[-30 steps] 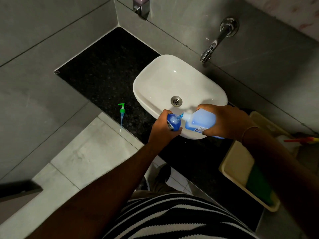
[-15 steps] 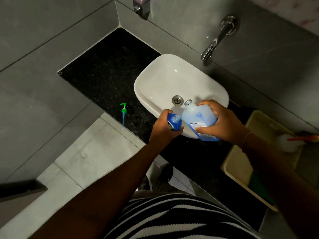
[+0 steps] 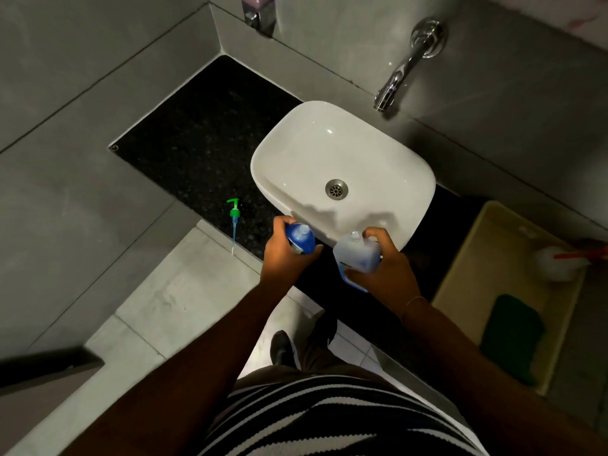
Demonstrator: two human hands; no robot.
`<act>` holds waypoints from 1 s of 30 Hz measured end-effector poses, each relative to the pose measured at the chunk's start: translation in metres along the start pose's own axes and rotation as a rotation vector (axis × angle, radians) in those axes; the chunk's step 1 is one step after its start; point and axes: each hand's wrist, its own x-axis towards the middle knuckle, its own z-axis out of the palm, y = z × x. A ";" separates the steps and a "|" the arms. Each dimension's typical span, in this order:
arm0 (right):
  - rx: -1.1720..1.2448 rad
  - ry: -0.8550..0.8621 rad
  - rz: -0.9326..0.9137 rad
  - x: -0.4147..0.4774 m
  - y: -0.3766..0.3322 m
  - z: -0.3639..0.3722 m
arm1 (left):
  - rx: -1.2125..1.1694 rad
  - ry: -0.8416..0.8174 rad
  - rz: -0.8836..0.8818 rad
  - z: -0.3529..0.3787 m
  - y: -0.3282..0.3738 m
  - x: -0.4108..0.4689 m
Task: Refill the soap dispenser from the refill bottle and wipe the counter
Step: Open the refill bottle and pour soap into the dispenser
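Two open bottles sit upright near the basin's near rim, soap dispenser (image 3: 301, 239) clasped by the left hand (image 3: 283, 255), refill bottle (image 3: 357, 255) by the right hand (image 3: 381, 271); seemingly uncapped, either could slop onto the surface (image 3: 204, 143) if tilted.

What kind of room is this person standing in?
Most likely a bathroom or washroom. There is a white oval ceramic washbasin on a black speckled stone counter, a chrome wall-mounted tap above it, and grey tiled walls all around.
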 end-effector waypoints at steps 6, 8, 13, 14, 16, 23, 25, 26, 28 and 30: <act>0.121 0.048 0.067 0.000 0.012 0.028 | 0.050 0.052 -0.012 -0.008 -0.009 0.002; 0.134 0.067 0.105 -0.001 0.019 0.035 | 0.051 0.049 -0.019 -0.010 -0.013 0.005; 0.178 0.064 0.138 -0.005 0.030 0.049 | 0.035 0.050 -0.028 -0.012 -0.027 0.012; 0.187 0.067 0.138 -0.006 0.033 0.052 | 0.038 0.050 -0.032 -0.012 -0.030 0.014; 0.203 0.069 0.142 -0.007 0.038 0.058 | 0.043 0.047 -0.048 -0.012 -0.034 0.016; 0.233 0.054 0.157 -0.007 0.060 0.074 | 0.057 0.068 -0.060 -0.010 -0.045 0.022; 0.233 0.047 0.157 -0.006 0.063 0.077 | 0.073 0.080 -0.065 -0.011 -0.047 0.024; 0.236 0.048 0.159 -0.006 0.065 0.079 | 0.083 0.081 -0.069 -0.011 -0.048 0.025; 0.237 0.056 0.160 -0.007 0.068 0.081 | 0.104 0.087 -0.068 -0.012 -0.050 0.027; 0.238 0.055 0.156 -0.008 0.071 0.084 | 0.129 0.098 -0.055 -0.012 -0.051 0.029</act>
